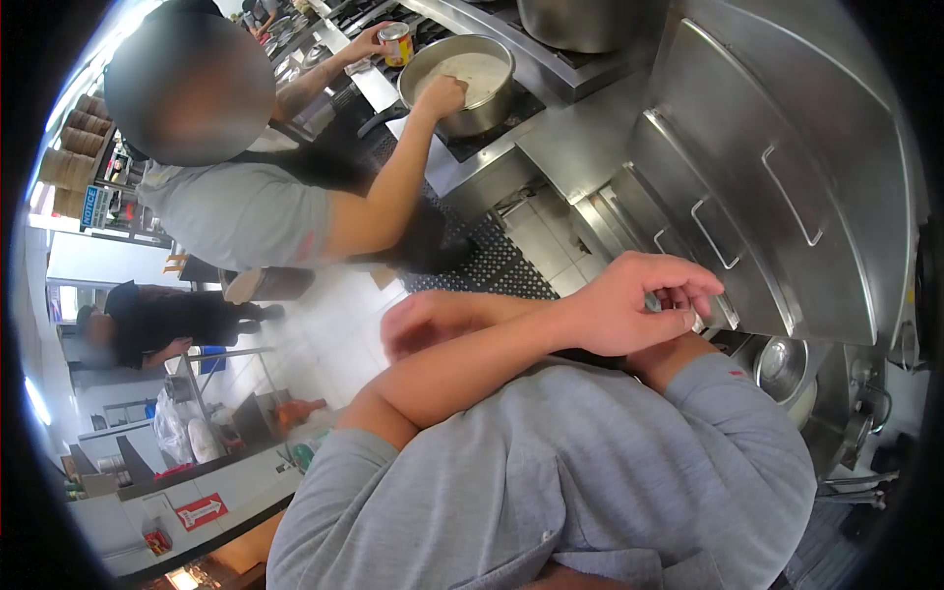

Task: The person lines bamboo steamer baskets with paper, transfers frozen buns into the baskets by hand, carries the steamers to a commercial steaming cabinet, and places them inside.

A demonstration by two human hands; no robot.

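Crossed arms (pixel 482 339), steel panels (pixel 742 182) toward 2 o'clock

Panels, with bar handles, are nearest the wearer's hands. Co-worker (pixel 231 211), grey shirt, stands at 10 o'clock. Pot (pixel 484 118) of pale liquid sits on the stove (pixel 526 110) at 12 o'clock; a co-worker's hand (pixel 442 96) is over it (fingertips hidden). Left hand (pixel 629 307), toward 3 o'clock, overlaps the right arm: fingers half-curled, thumb apart; cannot tell whether they enclose anything. Right hand (pixel 415 324), toward 8 o'clock, is blurred; finger opening and contents cannot be told. Can (pixel 395 45), yellow and red, is in the co-worker's other hand (pixel 366 44) at 11 o'clock.
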